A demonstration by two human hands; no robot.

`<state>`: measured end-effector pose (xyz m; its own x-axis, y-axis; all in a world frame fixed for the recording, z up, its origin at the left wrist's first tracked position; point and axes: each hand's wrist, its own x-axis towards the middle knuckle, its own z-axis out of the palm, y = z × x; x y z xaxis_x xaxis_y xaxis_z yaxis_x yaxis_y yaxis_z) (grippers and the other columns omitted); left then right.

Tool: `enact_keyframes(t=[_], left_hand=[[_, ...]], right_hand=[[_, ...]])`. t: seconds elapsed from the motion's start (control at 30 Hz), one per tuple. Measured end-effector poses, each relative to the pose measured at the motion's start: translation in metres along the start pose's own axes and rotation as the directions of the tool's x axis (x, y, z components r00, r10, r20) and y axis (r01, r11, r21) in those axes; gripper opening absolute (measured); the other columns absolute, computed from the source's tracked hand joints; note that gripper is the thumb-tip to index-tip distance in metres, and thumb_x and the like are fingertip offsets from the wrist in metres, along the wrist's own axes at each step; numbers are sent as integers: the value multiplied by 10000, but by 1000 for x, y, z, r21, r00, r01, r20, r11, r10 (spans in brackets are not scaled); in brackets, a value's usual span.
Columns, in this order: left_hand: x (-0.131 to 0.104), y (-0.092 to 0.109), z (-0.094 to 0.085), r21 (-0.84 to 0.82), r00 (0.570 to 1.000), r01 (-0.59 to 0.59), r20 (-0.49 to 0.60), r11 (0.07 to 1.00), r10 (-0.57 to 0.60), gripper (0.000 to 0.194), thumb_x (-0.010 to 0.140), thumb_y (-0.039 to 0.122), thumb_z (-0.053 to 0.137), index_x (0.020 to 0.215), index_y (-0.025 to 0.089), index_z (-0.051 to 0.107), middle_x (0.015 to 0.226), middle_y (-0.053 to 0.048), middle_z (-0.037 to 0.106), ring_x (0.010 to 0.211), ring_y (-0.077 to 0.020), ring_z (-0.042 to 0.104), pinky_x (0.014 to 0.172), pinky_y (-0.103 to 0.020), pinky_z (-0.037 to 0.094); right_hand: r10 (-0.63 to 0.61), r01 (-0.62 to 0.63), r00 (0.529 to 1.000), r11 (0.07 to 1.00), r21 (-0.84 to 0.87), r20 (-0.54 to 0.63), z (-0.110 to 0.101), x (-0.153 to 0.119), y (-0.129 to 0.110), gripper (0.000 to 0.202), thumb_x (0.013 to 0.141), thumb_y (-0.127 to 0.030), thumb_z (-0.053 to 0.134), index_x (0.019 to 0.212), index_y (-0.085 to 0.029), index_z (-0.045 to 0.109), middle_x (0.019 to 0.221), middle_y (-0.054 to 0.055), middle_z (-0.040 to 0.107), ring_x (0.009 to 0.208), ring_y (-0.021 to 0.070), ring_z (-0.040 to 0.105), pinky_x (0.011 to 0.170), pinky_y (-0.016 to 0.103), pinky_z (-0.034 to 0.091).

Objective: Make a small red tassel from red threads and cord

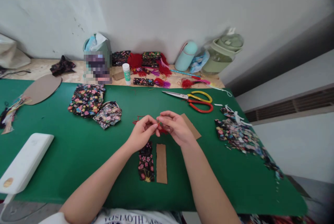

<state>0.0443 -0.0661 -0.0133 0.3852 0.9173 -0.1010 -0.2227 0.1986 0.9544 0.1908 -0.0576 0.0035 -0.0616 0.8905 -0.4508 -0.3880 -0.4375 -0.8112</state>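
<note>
My left hand (143,131) and my right hand (177,128) meet over the middle of the table, fingertips pinched together on red thread (162,131). A loose loop of it trails out past the left fingers; the fingers hide most of the rest. Just below the hands lie a black floral fabric strip (146,164) and, beside it, a narrow brown cardboard strip (161,164). A larger piece of cardboard (191,126) sits partly behind my right wrist. Beyond the right hand rest scissors (188,96) with one yellow and one red handle.
Folded floral fabric (87,99) lies to the left, a white power bank-like device (27,163) nearer me. Fabric scraps (238,133) spread along the right edge. Along the wall stand a glue stick (126,74), a turquoise bottle (186,56), a green jug (219,56) and tasselled fabric pieces (151,58).
</note>
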Motion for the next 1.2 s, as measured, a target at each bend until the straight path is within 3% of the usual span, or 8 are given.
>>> enact_keyframes(t=[0.23,0.43,0.77,1.0,1.2], left_hand=[[2,2,-1,3,999,13,-48,1000,-13,383,734,507,697,767,148,568,577,3,608,535,-91,527,543,-224,380],[4,2,-4,-46,993,-2,-122,999,-3,351,689,464,749,758,149,612,684,-5,602,608,-99,543,563,-220,391],[6,-4,-11,-124,975,-61,-219,990,33,264,683,379,773,733,148,656,822,-24,626,765,-121,545,737,-236,446],[7,0,-9,-212,962,-61,-273,975,0,272,608,375,819,671,156,669,834,-30,655,811,-136,571,799,-258,452],[8,1,-8,-263,958,-46,-285,964,-32,294,576,386,833,667,157,671,839,-31,677,793,-131,579,791,-267,454]], right_hand=[[-104,100,993,993,-67,-56,0,2,3,400,448,-299,888,725,-169,631,609,-26,633,503,70,513,443,191,312],[-194,179,978,969,-168,-79,-4,5,7,366,500,-325,869,744,-174,642,650,-7,641,527,79,496,447,194,331],[-233,202,968,945,-258,-97,-2,6,11,364,523,-386,855,747,-190,646,716,23,678,557,124,557,413,220,351],[-260,233,962,938,-258,-79,-1,9,14,376,498,-392,868,733,-192,653,728,25,697,716,170,649,688,297,524],[-271,232,957,929,-290,-103,-5,16,19,401,478,-439,855,714,-196,643,687,34,688,608,164,610,481,256,442]])
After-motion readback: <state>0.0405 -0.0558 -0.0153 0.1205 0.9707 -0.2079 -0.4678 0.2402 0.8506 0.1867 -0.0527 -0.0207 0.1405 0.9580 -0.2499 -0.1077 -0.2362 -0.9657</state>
